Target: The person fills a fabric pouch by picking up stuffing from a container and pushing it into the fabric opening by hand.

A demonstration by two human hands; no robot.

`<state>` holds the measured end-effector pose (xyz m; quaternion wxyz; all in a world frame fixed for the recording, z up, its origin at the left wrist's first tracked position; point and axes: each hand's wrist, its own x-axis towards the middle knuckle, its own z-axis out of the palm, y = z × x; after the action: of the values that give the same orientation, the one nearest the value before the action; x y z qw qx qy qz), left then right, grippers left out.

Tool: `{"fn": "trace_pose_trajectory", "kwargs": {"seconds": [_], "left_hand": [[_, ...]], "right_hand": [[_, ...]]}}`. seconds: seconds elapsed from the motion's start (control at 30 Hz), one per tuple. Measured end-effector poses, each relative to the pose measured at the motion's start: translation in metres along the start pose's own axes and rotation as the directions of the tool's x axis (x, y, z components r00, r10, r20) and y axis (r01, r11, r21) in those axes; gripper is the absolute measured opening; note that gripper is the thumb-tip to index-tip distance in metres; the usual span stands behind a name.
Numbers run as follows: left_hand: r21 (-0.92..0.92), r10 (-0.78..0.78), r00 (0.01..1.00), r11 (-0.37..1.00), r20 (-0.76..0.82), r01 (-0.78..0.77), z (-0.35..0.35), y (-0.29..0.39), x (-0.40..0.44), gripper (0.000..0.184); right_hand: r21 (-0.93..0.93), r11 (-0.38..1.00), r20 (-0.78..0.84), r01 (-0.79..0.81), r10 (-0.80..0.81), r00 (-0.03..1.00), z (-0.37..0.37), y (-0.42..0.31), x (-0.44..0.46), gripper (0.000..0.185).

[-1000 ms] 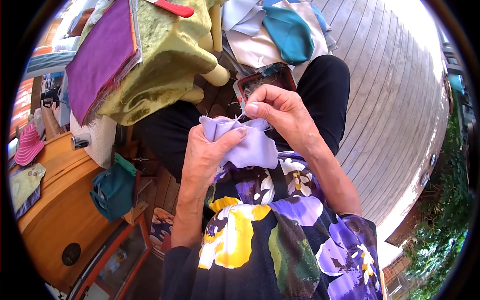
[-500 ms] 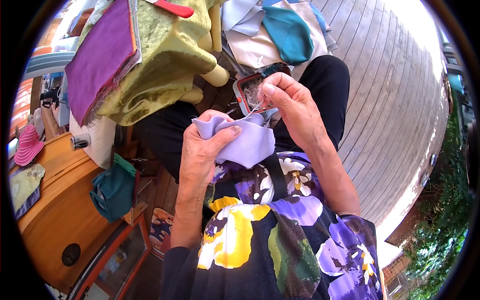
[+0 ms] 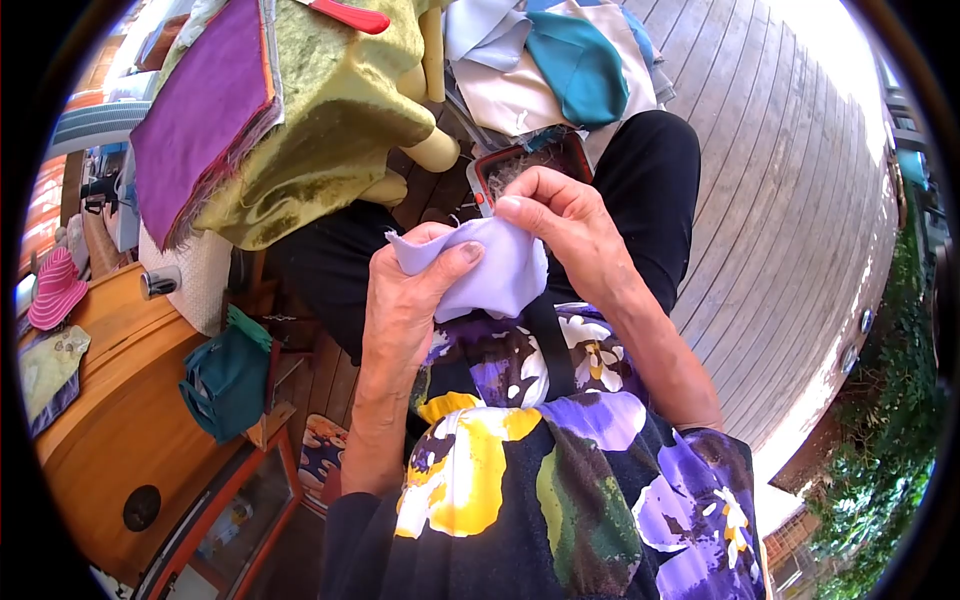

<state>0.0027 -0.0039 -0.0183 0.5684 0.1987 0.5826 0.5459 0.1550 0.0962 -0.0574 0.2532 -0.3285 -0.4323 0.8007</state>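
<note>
A small piece of lavender fabric (image 3: 497, 278) with a frayed upper edge is between my two hands over my lap. My left hand (image 3: 412, 285) is closed on its left side, thumb on top. At the upper right edge of the cloth, my right hand (image 3: 568, 222) pinches with thumb and forefinger; whether a loose thread is also in that pinch is too small to tell. Just beyond the hands sits an orange-rimmed container (image 3: 540, 160) with a tangle of pale threads inside, partly covered by my right hand.
Folded teal fabric (image 3: 578, 68) and cream fabric (image 3: 490, 88) lie ahead. Olive velvet cloth (image 3: 330, 110), purple fabric (image 3: 205, 120) and a red-handled tool (image 3: 350, 16) are at upper left. A teal bag (image 3: 228, 380) stands beside wooden furniture (image 3: 110, 400). Plank decking (image 3: 770, 200) extends right.
My right hand has come down from over the container, where it pulled pale threads away from the cloth, to the cloth's upper edge. That edge is now raised. My left hand keeps its hold.
</note>
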Motion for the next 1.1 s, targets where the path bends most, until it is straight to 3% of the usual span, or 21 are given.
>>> {"fn": "trace_pose_trajectory", "kwargs": {"seconds": [0.07,0.17,0.23,0.37,0.4,0.47,0.6,0.67,0.73,0.8,0.9,0.97,1.1], "left_hand": [[0.013,-0.015,1.000,1.000,-0.005,0.015,0.000,0.004,-0.003,0.014],[0.034,-0.035,0.999,0.999,0.000,0.035,-0.001,0.004,-0.004,0.014],[0.040,-0.040,0.999,0.998,0.013,0.039,-0.001,0.003,-0.003,0.015],[0.039,-0.075,0.997,0.996,0.026,0.074,0.007,0.001,-0.003,0.018],[0.039,-0.082,0.997,0.996,0.010,0.081,0.009,0.001,-0.004,0.018],[0.060,-0.098,0.995,0.994,0.038,0.095,0.004,0.004,-0.005,0.018],[0.038,-0.103,0.992,0.994,0.073,0.100,0.002,0.004,-0.006,0.018],[0.041,-0.095,0.993,0.995,0.068,0.092,0.001,0.002,-0.006,0.018],[0.046,-0.092,0.994,0.995,0.066,0.089,0.002,0.001,-0.006,0.017],[0.079,-0.070,0.996,0.995,0.046,0.066,0.004,-0.001,-0.004,0.017],[0.126,-0.083,0.994,0.989,0.068,0.074,0.004,0.001,-0.004,0.017],[0.152,-0.096,0.993,0.985,0.075,0.084,0.002,0.003,-0.006,0.018],[0.157,-0.091,0.993,0.985,0.079,0.078,-0.001,0.002,-0.007,0.018]], "right_hand": [[0.179,0.982,-0.064,0.064,-0.054,0.997,-0.007,0.003,0.006,0.017],[0.115,0.984,-0.098,0.139,-0.128,0.987,-0.014,-0.002,0.007,0.016],[-0.054,0.993,0.023,0.110,-0.108,0.994,-0.009,-0.006,0.002,0.019],[-0.384,0.872,0.158,0.305,-0.264,0.952,0.012,-0.009,0.001,0.019],[-0.382,0.872,0.158,0.306,-0.265,0.951,0.012,-0.008,0.002,0.019],[0.035,0.997,0.066,0.074,-0.076,0.995,0.011,-0.008,0.004,0.016],[0.217,0.963,-0.104,0.157,-0.137,0.985,-0.006,-0.002,0.014,0.017],[0.156,0.978,-0.089,0.137,-0.124,0.988,-0.009,-0.007,0.011,0.017],[-0.119,0.988,0.064,0.094,-0.087,0.994,-0.002,-0.014,0.001,0.017],[-0.346,0.921,0.183,0.180,-0.122,0.975,0.000,-0.013,-0.003,0.017],[-0.344,0.931,0.183,0.122,-0.060,0.981,0.000,-0.009,-0.001,0.020],[0.059,0.998,0.091,-0.024,0.018,0.996,-0.002,-0.005,0.004,0.017],[0.006,1.000,0.066,0.028,-0.028,0.997,-0.006,-0.011,0.003,0.016]]}}
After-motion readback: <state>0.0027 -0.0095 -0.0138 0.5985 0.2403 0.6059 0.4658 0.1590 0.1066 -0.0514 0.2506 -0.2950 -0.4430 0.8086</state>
